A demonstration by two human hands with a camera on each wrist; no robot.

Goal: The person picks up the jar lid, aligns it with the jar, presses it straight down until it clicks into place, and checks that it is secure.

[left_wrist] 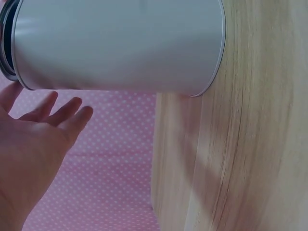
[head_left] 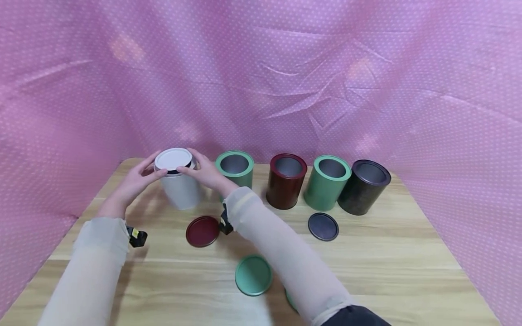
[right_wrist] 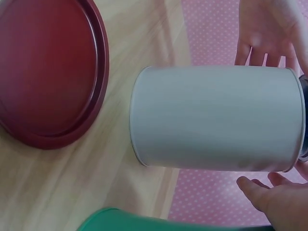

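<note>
A white can (head_left: 181, 191) stands upright at the left of the table. Its white lid (head_left: 173, 158) sits over the mouth, tilted, with a dark gap showing under the front edge. My left hand (head_left: 131, 184) grips the lid's left side between thumb and fingers. From the right side, my right hand (head_left: 209, 173) grips the same lid with its thumb at the front. In the left wrist view, several fingers (left_wrist: 72, 113) hang beside the can's upper end. The right wrist view shows both hands around the can's top.
Right of the white can stand lidless cans: a green can (head_left: 244, 178), a red can (head_left: 283, 190), another green can (head_left: 324, 190) and a black can (head_left: 359, 194). Nearer lie a red lid (head_left: 202, 231), a black lid (head_left: 323, 226) and a green lid (head_left: 253, 275). Another green lid (head_left: 290, 299) is partly hidden by my right forearm.
</note>
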